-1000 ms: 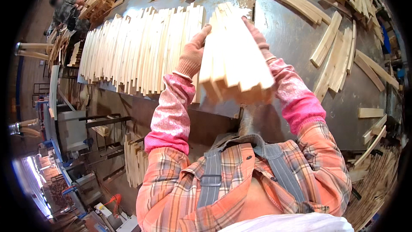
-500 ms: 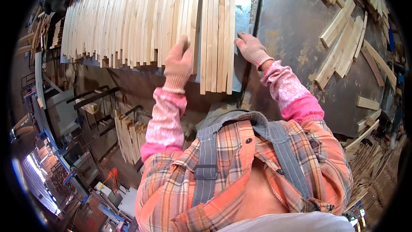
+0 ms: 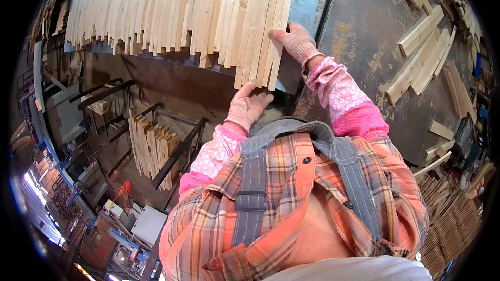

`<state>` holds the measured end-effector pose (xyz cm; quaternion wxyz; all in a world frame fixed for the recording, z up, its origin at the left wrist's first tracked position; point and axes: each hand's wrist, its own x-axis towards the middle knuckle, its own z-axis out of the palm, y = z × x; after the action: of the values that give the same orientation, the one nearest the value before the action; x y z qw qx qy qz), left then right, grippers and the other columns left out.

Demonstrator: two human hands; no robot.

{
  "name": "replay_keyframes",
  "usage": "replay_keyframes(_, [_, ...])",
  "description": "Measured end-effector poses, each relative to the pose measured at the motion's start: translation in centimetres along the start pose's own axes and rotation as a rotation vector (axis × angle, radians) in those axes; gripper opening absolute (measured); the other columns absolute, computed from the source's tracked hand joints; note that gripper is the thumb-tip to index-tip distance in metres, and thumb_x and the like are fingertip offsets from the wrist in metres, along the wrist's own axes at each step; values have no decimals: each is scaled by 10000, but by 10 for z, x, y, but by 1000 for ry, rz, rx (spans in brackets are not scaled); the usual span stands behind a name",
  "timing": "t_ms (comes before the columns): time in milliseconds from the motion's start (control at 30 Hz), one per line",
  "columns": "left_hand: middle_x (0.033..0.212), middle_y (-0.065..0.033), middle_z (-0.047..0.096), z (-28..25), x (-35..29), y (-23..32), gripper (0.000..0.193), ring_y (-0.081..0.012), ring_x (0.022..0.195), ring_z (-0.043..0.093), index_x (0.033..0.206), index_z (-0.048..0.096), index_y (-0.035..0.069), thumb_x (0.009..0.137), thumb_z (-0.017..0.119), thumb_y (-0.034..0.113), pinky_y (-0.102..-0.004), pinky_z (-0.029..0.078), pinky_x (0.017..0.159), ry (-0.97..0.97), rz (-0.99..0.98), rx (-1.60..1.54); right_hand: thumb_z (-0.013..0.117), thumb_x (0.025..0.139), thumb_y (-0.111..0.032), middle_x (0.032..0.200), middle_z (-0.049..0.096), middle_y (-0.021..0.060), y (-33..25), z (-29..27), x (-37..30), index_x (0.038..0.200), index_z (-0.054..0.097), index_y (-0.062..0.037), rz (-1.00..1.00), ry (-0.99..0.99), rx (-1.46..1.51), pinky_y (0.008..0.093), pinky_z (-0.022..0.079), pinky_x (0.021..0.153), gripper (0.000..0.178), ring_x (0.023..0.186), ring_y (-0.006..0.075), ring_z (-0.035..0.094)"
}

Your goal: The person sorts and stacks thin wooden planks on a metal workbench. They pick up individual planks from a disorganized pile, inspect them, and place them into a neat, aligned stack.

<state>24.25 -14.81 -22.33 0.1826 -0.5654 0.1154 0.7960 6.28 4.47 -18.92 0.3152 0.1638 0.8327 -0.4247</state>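
A long row of pale wooden strips (image 3: 172, 13) lies side by side on a metal table, their near ends uneven. At its right end, several strips (image 3: 259, 65) stick out further toward me, against the rest of the row. My right hand (image 3: 299, 44), in a knitted glove, presses on the outer side of these strips, thumb over the top edge and fingers extended, partly hidden. My left hand (image 3: 247, 105), gloved too, is at their near ends, palm turned up and fingers spread, fingertips touching the wood.
To the right, loose wooden pieces (image 3: 422, 52) lie scattered on a worn metal surface (image 3: 359, 31). Below the table at left, more strips (image 3: 153, 145) stand in a black metal rack (image 3: 179, 151). Stacked wood (image 3: 453, 229) is at lower right.
The right-hand strips have moved left, closing the gap to the row. My left hand has come down from the top of the row to their near ends; my right hand now touches their side.
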Motion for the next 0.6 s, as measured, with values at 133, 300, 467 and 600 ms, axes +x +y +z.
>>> replay_keyframes(133, [1256, -215, 580, 1, 14, -16, 332, -449, 1179, 541, 1208, 590, 45, 945, 742, 181, -645, 485, 986, -159, -52, 33, 773, 801, -484, 1237, 706, 244, 10, -1, 2, 1267, 659, 25, -100, 16, 19, 416, 507, 1014, 699, 1170, 362, 678])
replay_keyframes(300, [1176, -157, 629, -1, 3, -19, 281, -416, 1084, 607, 1170, 613, 69, 967, 736, 219, -597, 544, 899, -122, 98, 254, 751, 820, -450, 1054, 769, 195, 9, -12, -3, 1152, 750, 1, -107, -26, 37, 405, 557, 903, 560, 991, 339, 738])
replay_keyframes(467, [1083, -116, 717, 23, -54, -19, 460, -327, 924, 717, 1317, 629, 39, 912, 737, 229, -410, 585, 830, 42, 327, 1280, 721, 847, -429, 1058, 756, 232, 31, -15, 12, 1128, 748, 21, -85, -55, 115, 420, 563, 898, 531, 1015, 360, 734])
replay_keyframes(600, [1372, -264, 592, 21, -74, -21, 597, -443, 1197, 605, 1408, 558, -20, 888, 719, 226, -471, 499, 1038, -132, 1181, 1942, 705, 861, -374, 1084, 756, 226, 7, -34, -15, 1122, 752, 3, -71, -15, -66, 424, 567, 907, 460, 1044, 359, 733])
